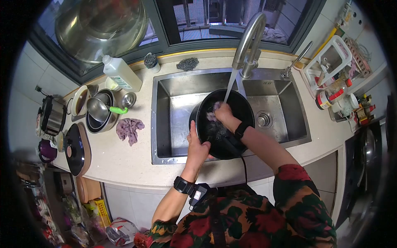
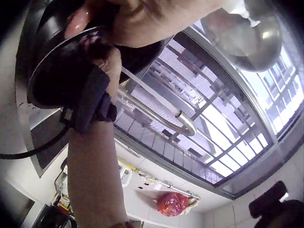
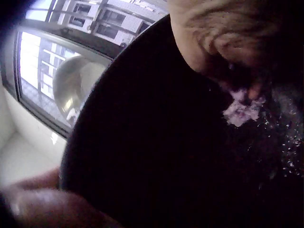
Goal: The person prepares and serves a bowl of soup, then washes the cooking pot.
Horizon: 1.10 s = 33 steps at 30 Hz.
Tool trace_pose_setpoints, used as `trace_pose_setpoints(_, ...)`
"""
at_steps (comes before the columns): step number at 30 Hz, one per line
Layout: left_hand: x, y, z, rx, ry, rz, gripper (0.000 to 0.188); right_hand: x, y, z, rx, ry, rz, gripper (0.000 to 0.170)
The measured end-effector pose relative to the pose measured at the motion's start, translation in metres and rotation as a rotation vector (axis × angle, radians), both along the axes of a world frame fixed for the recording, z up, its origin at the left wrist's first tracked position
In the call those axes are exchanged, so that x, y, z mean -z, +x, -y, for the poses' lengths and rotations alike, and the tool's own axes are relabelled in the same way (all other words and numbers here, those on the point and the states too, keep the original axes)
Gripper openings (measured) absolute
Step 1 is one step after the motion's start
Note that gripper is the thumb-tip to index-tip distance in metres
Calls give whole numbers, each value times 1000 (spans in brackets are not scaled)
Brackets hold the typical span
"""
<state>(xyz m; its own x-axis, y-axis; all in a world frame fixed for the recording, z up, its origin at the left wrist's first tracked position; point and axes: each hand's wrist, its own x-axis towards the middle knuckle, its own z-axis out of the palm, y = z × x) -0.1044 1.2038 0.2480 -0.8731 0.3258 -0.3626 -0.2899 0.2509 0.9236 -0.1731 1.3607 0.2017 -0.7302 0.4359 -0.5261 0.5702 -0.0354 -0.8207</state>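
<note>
A deep black pot [image 1: 245, 106] is held tilted over the sink, with foamy water inside. My left hand [image 1: 197, 149] grips its near left rim, thumb on the outer side; in the left wrist view that hand [image 2: 156, 21] crosses the top, above the dark pot wall [image 2: 52, 76]. Inside the pot, my right hand [image 1: 223, 113] holds a crumpled light purple cloth [image 1: 211, 116] against the wall. The cloth [image 3: 241, 112] pokes out below the fingers in the right wrist view. A water stream [image 1: 230, 86] from the tap [image 1: 249, 39] falls by the right hand.
The double steel sink [image 1: 169, 115] has a drain [image 1: 264, 120] at right. On the left counter lie a second purple cloth [image 1: 130, 130], stacked bowls with a green-handled ladle [image 1: 119, 110] and a white bottle [image 1: 124, 73]. Steel scourers [image 1: 187, 64] sit behind; a rack [image 1: 326, 62] stands right.
</note>
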Motion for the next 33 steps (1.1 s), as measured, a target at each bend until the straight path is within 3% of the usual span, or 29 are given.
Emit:
trace_pose_setpoints(1,-3,0,-1,0,-7,12,84,22,1,-5,1,2,0,21)
trace_pose_setpoints(3,-4,1,-2,6,-11,26,85,84,0,-12,-456,793,205,32)
trace_pose_setpoints(5,-4,0,-2,4,-31,-1,85,80,18,-3,-559,839,269,33)
trace_pose_setpoints(7,-2,-3,0,12,-63,-20,85,66,36,1,-844,685,292,34)
trace_pose_setpoints(8,0,-6,1,17,-91,-37,85,52,43,7,-840,686,290,34)
trace_pose_setpoints(10,3,-10,3,25,-86,-34,84,30,51,20,-911,397,441,46)
trace_pose_setpoints(11,5,-11,3,28,-82,-28,84,29,53,24,-907,398,440,46)
trace_pose_setpoints(13,11,-15,4,28,-54,-9,84,27,52,32,-703,-87,212,29)
trace_pose_setpoints(14,14,-17,6,25,-29,15,84,33,44,36,-702,-89,207,29)
trace_pose_setpoints(16,17,-19,11,26,-23,36,83,51,19,41,-595,-467,-172,19)
trace_pose_setpoints(18,16,-17,15,29,-21,67,83,11,10,33,-189,-899,-299,14)
trace_pose_setpoints(20,11,-15,16,-19,43,118,83,7,-8,25,252,-851,-514,16)
trace_pose_setpoints(22,12,-15,15,-15,35,110,83,2,-16,17,674,-774,-498,18)
trace_pose_setpoints(24,15,-17,12,3,42,102,83,4,-16,22,708,-738,-458,22)
trace_pose_setpoints(26,20,-20,12,46,66,111,84,1,2,31,267,-714,-447,24)
trace_pose_setpoints(27,21,-23,12,84,94,118,84,1,13,37,10,-556,-406,24)
trace_pose_setpoints(28,21,-24,11,89,95,123,84,14,21,35,-237,-662,-349,20)
trace_pose_setpoints(30,19,-26,11,123,43,27,85,4,50,26,-671,-484,-203,14)
trace_pose_setpoints(32,18,-28,13,108,67,-4,84,12,65,2,-1080,-310,-1,18)
trace_pose_setpoints(33,19,-30,14,89,68,26,83,12,75,-10,-1164,-183,-60,22)
